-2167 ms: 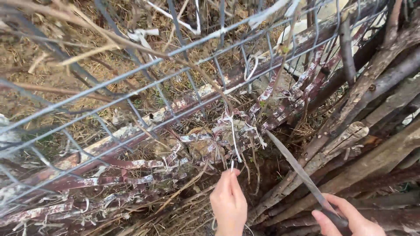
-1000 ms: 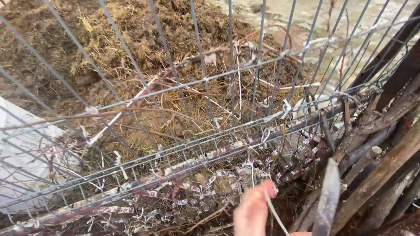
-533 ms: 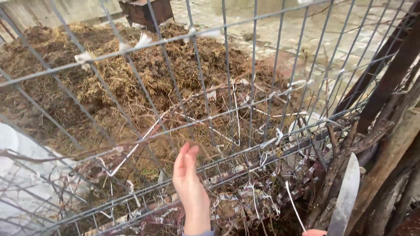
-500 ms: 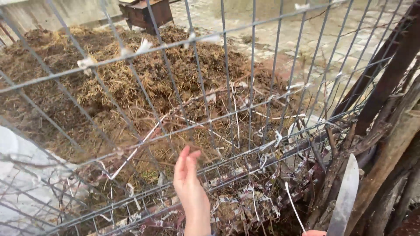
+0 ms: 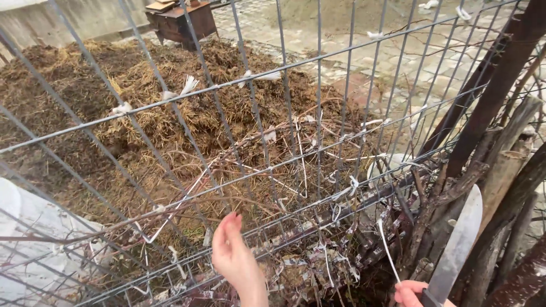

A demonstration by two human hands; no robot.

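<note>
Knife in right hand

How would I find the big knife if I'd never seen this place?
Start at the wire fence that crosses the whole view, then follow it down to the dark sticks at the right. The knife points up beside them from the right hand: the only flat, smooth, grey metal blade among rough wood.

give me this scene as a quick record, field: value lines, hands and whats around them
left hand: left hand open, fingers raised to the wire mesh fence
right hand: right hand in a closed grip on a long knife, blade pointing up
near knife: white string hanging from the fence
behind fence: heap of straw and manure
right side: upright branches
far back: dark wooden box
</note>
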